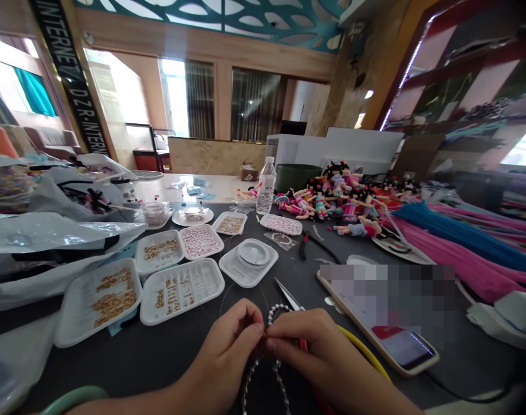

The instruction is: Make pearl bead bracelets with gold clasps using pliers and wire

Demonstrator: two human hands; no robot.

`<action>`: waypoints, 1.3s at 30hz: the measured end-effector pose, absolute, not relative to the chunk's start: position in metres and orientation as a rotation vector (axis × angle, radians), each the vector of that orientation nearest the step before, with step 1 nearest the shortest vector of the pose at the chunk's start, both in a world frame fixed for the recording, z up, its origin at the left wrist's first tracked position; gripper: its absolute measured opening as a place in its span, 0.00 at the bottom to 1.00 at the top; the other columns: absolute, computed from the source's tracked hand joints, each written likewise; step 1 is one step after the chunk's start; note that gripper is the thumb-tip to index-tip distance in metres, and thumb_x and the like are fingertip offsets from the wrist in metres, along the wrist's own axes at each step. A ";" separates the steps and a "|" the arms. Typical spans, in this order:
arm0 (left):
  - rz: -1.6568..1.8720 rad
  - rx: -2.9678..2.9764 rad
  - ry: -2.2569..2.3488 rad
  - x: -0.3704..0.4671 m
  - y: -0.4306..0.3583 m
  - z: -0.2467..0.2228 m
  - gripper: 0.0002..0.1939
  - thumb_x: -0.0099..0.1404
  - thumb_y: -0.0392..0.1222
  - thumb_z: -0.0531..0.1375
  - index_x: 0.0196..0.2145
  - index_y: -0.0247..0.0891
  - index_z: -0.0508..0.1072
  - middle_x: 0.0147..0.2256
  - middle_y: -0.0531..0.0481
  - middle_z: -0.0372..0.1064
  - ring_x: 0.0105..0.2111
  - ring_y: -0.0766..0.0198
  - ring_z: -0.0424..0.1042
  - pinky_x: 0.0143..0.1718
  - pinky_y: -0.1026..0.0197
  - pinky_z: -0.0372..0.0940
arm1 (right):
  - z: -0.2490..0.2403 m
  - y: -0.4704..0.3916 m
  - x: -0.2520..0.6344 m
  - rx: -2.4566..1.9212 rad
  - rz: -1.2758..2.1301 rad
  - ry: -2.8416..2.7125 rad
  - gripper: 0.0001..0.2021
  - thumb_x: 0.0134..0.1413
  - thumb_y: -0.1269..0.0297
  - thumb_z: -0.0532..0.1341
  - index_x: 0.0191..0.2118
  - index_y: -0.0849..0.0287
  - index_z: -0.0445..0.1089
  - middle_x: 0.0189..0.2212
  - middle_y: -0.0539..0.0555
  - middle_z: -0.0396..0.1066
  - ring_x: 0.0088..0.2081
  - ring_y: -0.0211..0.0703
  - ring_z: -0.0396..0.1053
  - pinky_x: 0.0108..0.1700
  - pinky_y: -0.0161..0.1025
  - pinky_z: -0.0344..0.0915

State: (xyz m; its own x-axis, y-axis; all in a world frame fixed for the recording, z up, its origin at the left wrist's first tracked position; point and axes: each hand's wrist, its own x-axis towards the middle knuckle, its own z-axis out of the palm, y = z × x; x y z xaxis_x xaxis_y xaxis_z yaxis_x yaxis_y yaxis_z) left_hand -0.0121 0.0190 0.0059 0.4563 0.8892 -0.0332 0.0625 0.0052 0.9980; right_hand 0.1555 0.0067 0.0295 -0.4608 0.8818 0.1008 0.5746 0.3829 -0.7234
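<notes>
A strand of small pale beads [282,385] hangs in a loop below my hands, and part of it curves up above my fingers. My left hand [232,340] is closed in a pinch at the strand. Opposite it, my right hand [310,340] pinches the strand too, the fingertips of both hands nearly touching. The exact bit between the fingertips is too small to make out. Just beyond my right hand lie scissors [287,293], blades pointing away, partly covered by the hand. A spool of clear line [253,253] sits on a white tray [245,278] ahead.
White trays with gold pieces [99,302] and pink beads [200,241] stand ahead and left. Pliers [317,246], a phone [379,323] and a yellow cable [366,353] lie to the right. A water bottle [266,187] stands behind, beside a heap of small dolls [327,196].
</notes>
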 end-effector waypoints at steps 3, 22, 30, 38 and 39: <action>0.807 1.461 0.911 -0.012 0.021 0.004 0.08 0.64 0.43 0.51 0.30 0.37 0.61 0.25 0.56 0.55 0.27 0.67 0.55 0.28 0.64 0.54 | 0.029 0.008 0.154 -1.296 0.890 -2.122 0.11 0.55 0.69 0.58 0.26 0.59 0.75 0.23 0.49 0.73 0.26 0.36 0.67 0.30 0.32 0.58; 0.843 1.388 0.822 -0.012 0.021 0.007 0.02 0.59 0.38 0.52 0.30 0.37 0.62 0.26 0.54 0.58 0.28 0.66 0.59 0.30 0.62 0.57 | 0.024 0.008 0.152 -1.330 1.081 -1.814 0.07 0.50 0.67 0.60 0.28 0.60 0.75 0.25 0.51 0.74 0.28 0.40 0.68 0.30 0.33 0.61; 0.852 1.448 0.842 -0.012 0.017 0.003 0.08 0.63 0.43 0.55 0.29 0.37 0.61 0.26 0.55 0.58 0.28 0.67 0.57 0.30 0.62 0.55 | 0.023 0.011 0.150 -1.290 1.170 -1.617 0.03 0.45 0.68 0.63 0.27 0.60 0.73 0.22 0.49 0.69 0.26 0.38 0.65 0.29 0.34 0.60; 0.922 1.403 0.765 -0.014 0.018 0.001 0.10 0.64 0.44 0.56 0.30 0.37 0.61 0.28 0.53 0.61 0.29 0.66 0.61 0.31 0.62 0.56 | 0.023 0.018 0.150 -1.161 1.327 -1.513 0.03 0.46 0.67 0.64 0.26 0.60 0.72 0.21 0.46 0.67 0.26 0.35 0.63 0.29 0.33 0.58; 0.914 1.396 0.781 -0.014 0.019 0.000 0.10 0.64 0.45 0.56 0.30 0.36 0.61 0.28 0.53 0.62 0.30 0.65 0.62 0.32 0.62 0.56 | 0.025 0.018 0.151 -1.164 1.343 -1.511 0.04 0.47 0.66 0.64 0.26 0.60 0.71 0.20 0.46 0.66 0.25 0.35 0.63 0.29 0.32 0.58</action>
